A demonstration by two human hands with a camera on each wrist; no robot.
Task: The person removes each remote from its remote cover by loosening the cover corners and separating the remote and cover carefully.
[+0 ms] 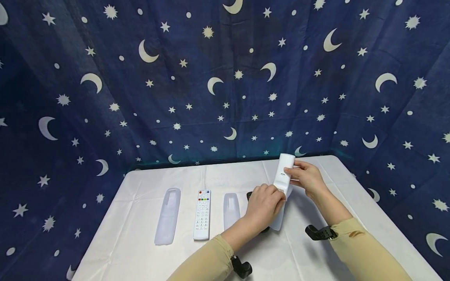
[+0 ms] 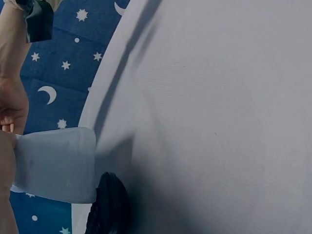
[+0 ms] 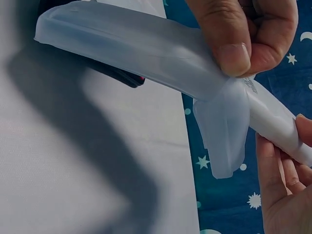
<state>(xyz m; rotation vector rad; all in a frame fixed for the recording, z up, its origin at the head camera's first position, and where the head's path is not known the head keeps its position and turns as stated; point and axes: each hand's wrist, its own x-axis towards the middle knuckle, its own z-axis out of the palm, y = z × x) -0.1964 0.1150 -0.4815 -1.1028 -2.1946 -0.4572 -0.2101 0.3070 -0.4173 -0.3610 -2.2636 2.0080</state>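
Toward the table's back right, my right hand holds a white remote control by its upper part, back face showing. Its lower end meets a translucent remote cover, which my left hand pinches between thumb and fingers. In the right wrist view the cover's end is folded open, and a flap hangs down beside the remote. How far the remote sits inside cannot be told. Below the cover lies a black remote control, mostly hidden by my left hand in the head view.
A white remote control with coloured buttons lies face up on the white-covered table. Translucent covers lie on either side of it, a long cover to the left and a shorter cover to the right. A starry curtain hangs behind.
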